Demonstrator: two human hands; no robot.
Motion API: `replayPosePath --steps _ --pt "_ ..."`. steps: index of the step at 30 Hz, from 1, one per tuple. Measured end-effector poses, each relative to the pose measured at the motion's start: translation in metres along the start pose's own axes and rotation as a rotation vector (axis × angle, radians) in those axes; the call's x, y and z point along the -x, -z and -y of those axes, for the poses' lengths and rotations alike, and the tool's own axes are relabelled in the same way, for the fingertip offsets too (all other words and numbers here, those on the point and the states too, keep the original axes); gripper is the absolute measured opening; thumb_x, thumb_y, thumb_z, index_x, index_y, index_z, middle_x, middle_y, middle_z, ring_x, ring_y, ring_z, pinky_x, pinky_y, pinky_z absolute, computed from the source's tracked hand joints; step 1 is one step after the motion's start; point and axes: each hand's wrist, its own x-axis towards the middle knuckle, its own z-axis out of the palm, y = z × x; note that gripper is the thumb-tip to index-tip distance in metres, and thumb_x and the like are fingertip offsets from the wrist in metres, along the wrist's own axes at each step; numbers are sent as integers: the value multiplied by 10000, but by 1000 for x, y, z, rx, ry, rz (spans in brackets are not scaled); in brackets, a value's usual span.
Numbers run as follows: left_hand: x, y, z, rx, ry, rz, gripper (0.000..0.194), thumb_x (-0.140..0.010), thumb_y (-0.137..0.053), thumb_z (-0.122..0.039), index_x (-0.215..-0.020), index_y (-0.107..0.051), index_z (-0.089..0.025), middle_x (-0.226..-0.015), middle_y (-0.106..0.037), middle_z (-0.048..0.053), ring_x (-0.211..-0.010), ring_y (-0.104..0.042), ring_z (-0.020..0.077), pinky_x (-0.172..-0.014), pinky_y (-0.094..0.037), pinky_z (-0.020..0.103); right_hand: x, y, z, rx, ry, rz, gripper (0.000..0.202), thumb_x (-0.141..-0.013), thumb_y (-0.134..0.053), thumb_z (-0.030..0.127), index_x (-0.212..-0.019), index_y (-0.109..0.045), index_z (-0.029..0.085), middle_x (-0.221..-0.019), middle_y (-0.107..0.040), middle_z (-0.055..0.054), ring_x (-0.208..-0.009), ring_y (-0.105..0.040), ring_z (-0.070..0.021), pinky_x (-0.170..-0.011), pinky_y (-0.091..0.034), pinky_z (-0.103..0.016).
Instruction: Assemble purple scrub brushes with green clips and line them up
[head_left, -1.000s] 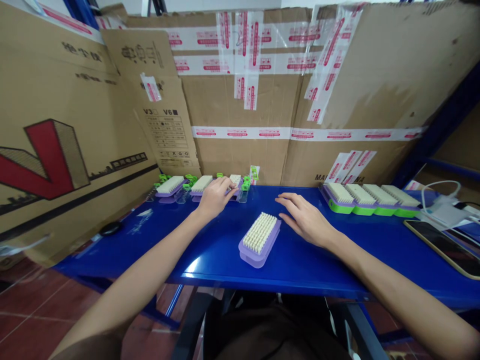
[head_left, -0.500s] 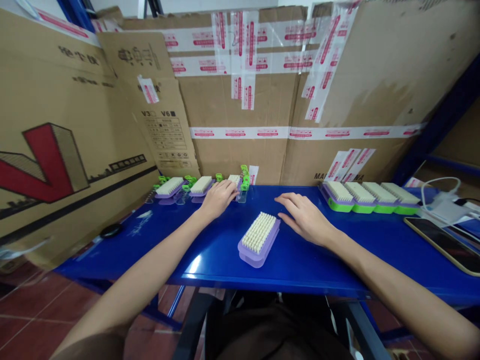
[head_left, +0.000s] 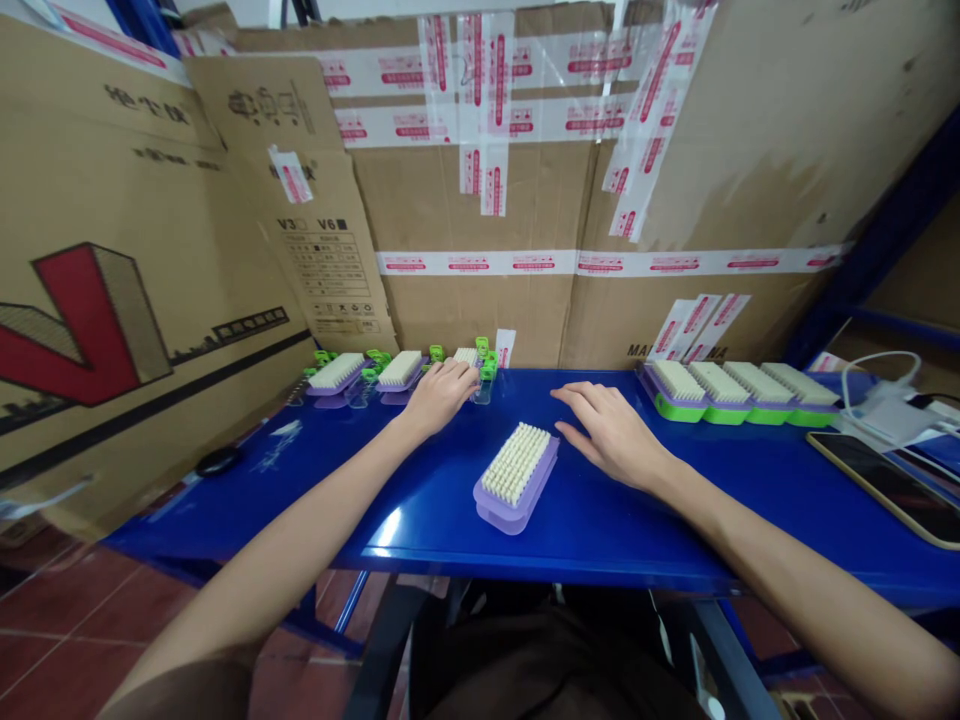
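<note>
My left hand (head_left: 442, 395) reaches to the back of the table, its fingers curled over the front of a purple scrubbing brush (head_left: 466, 356) with cream bristles. The hand hides most of that brush, and the fingertips barely show. Green clips (head_left: 484, 357) on clear plastic stand just right of it. My right hand (head_left: 611, 430) hovers over or rests on the table with fingers apart, holding nothing. Nearest to it, slightly left and in front, another purple scrubbing brush (head_left: 516, 472) lies bristles up, apart from the fingers.
Two more brushes (head_left: 337, 371) with green clips line the back left of the blue table (head_left: 420, 545). At right stand several bristle blocks on green bases (head_left: 750, 412), a phone (head_left: 892, 490) and a white charger with cables (head_left: 892, 420). Cardboard (head_left: 480, 310) walls the back.
The green clips by my left hand have shifted slightly, and the upper one sits lower. My right hand and the front brush stay about where they were. The view has moved slightly.
</note>
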Motion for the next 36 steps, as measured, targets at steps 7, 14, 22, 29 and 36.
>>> replayPosePath --steps 7,14,22,29,36 --pt "1 -6 3 -4 -1 24 69 -1134 -655 -279 -1130 -704 -230 -1094 -729 119 -1085 -679 334 -921 -469 442 0 1 0 7 4 -2 415 -1194 -515 347 -1577 -550 190 -1469 -717 -209 -1239 -721 -392 -984 -587 -562" --pt "1 -9 3 63 15 14 155 -1147 -632 -291 -1229 -751 -236 -1124 -761 123 -1120 -703 330 -960 -498 448 0 1 1 2 2 7 420 -1187 -526 339 -1578 -545 187 -1476 -714 -216 -1243 -721 -398 -991 -585 -573" --pt "2 -11 3 71 33 -9 265 -1177 -551 -301 -1293 -774 -218 -1150 -799 145 -1129 -719 338 -977 -525 477 0 2 1 -2 0 6 436 -1186 -538 356 -1596 -540 205 -1473 -715 -208 -1249 -723 -398 -994 -592 -574" --pt "1 -12 2 143 80 -15 185 -1154 -623 -289 -1243 -771 -223 -1154 -824 117 -1119 -745 322 -973 -536 466 0 2 1 -3 2 14 427 -1189 -533 361 -1584 -539 199 -1471 -713 -210 -1252 -723 -398 -990 -596 -577" --pt "-1 -13 -8 163 119 -29 77 -1125 -671 -244 -1090 -735 -217 -1097 -824 97 -1078 -750 318 -949 -512 455 0 2 1 -4 -1 17 431 -1186 -537 365 -1576 -554 183 -1472 -710 -219 -1246 -724 -400 -993 -591 -573"
